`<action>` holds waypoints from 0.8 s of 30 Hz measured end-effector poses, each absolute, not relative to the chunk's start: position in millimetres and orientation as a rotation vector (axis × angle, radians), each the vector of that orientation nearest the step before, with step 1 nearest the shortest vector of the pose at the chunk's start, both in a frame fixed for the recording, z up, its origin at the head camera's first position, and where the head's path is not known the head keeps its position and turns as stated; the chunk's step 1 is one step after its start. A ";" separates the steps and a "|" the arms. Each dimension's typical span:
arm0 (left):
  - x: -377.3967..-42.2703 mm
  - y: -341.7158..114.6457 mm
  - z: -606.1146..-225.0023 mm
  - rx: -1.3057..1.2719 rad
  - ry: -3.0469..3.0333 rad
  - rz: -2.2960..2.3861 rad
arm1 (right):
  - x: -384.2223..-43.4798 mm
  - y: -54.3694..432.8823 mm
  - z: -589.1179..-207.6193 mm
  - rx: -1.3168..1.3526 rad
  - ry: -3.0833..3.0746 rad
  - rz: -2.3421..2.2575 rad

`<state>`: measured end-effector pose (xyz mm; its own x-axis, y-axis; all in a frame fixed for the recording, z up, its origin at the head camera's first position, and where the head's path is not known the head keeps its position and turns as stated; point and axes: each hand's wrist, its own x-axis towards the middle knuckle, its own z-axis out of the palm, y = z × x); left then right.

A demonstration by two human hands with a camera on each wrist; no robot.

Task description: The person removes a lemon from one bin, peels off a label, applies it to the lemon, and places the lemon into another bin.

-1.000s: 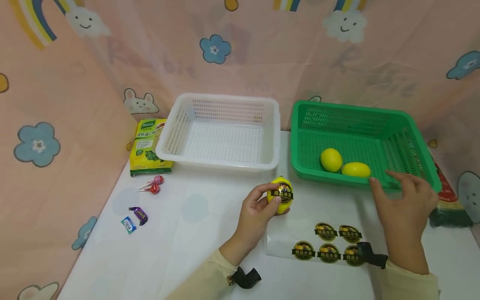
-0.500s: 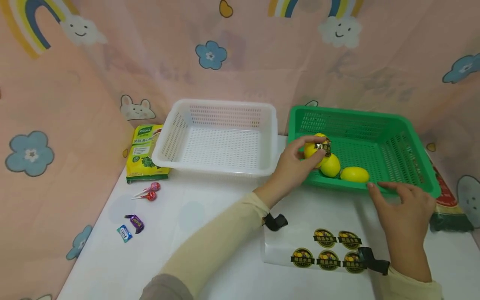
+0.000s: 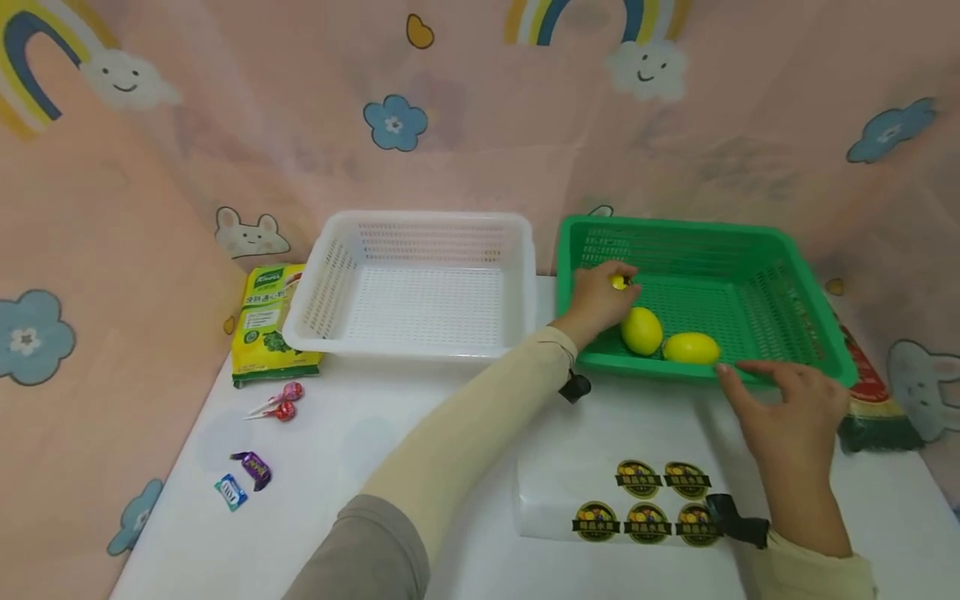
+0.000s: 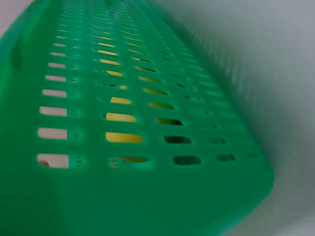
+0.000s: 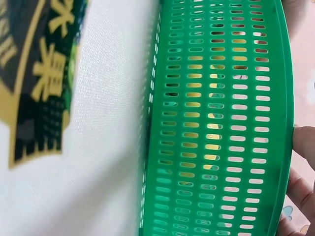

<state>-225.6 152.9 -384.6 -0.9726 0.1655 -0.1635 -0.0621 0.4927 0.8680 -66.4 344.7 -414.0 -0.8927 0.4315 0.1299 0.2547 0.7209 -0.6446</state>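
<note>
A yellow lemon (image 3: 618, 282) with a dark sticker on it shows between the fingers of my left hand (image 3: 597, 302). That hand grips it inside the green basket (image 3: 750, 235), at the left end, and hides most of it. Two more lemons lie on the basket floor: a rounder lemon (image 3: 641, 331) close to the left hand and a longer lemon (image 3: 692, 348) to its right. At the basket's front rim rests my right hand (image 3: 797, 417), thumb and fingertips touching the edge and holding nothing. In the left wrist view the basket wall (image 4: 147, 196) hides the left hand.
In front of the green basket lies a sheet with several round fruit stickers (image 3: 647, 522). A white basket (image 3: 408, 347) stands left of it. Further left are a yellow Knorr packet (image 3: 270, 333), two lollipops (image 3: 285, 410) and two wrapped candies (image 3: 255, 471). A red-green packet (image 3: 873, 408) lies right.
My left hand has carried the stickered lemon from above the table, forward and right, down into the green basket. The right hand stays at the basket's front rim.
</note>
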 end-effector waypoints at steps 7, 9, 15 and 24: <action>-227.5 151.1 -383.7 0.028 2.475 1.449 | -69.9 342.6 -412.8 -0.533 -2.627 0.950; -227.6 150.4 -383.2 0.036 2.476 1.460 | -71.3 341.9 -412.2 -0.532 -2.621 0.957; -217.1 140.4 -380.7 0.162 2.445 1.576 | -74.0 343.9 -410.8 -0.564 -2.631 0.992; -169.8 90.3 -360.8 0.377 2.548 1.734 | -71.3 348.0 -395.8 -0.659 -2.699 0.965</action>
<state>-169.8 90.3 -360.8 -0.9698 0.2199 0.1056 0.1789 0.3469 0.9207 -71.3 348.0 -395.8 -0.8806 0.4725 0.0367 0.3420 0.6873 -0.6408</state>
